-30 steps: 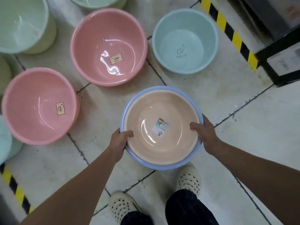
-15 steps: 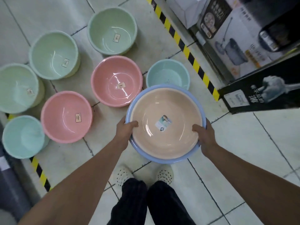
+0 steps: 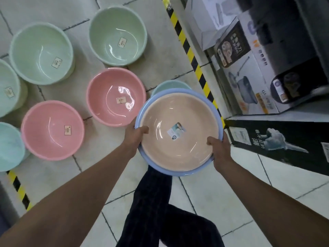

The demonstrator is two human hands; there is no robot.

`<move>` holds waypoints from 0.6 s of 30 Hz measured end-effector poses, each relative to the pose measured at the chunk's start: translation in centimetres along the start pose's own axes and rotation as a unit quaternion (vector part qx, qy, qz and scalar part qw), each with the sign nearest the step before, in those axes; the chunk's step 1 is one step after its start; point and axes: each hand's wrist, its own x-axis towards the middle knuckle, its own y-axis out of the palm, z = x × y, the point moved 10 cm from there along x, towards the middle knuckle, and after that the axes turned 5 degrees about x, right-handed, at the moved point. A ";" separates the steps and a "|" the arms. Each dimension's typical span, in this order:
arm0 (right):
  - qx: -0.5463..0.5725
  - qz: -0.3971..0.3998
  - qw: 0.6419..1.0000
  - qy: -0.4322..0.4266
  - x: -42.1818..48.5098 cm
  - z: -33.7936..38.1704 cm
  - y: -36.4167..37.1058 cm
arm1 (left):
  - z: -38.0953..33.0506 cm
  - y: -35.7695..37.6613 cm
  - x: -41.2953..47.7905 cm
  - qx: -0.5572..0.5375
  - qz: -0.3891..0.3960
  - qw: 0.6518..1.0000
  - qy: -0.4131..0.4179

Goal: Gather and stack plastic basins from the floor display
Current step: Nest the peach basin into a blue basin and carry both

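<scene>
Pale tiled floor (image 3: 204, 198) of a shop aisle lay underfoot. Nearest, the left hand (image 3: 136, 135) and right hand (image 3: 220, 150) were set apart, each clamped on an opposite rim of the peach basin (image 3: 178, 152) nested in the blue basin (image 3: 169, 90) — thumbs hooked inside, the pair held above the floor. Just beyond sat a teal basin (image 3: 169, 84), half hidden; further off were a pink basin (image 3: 115, 97) and a green basin (image 3: 117, 34). The stack probably needed keeping level — the smaller teal one looked fit to nest inside.
</scene>
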 end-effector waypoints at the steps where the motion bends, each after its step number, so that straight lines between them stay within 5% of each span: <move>1: -0.003 -0.002 1.000 0.000 1.3 0.6 0.5 | -0.2 0.5 0.9 -0.003 -0.002 1.000 -0.004; 18: -0.169 0.141 0.974 -0.047 22.2 6.6 11.9 | 2.0 4.8 14.5 -0.130 -0.128 0.980 -0.076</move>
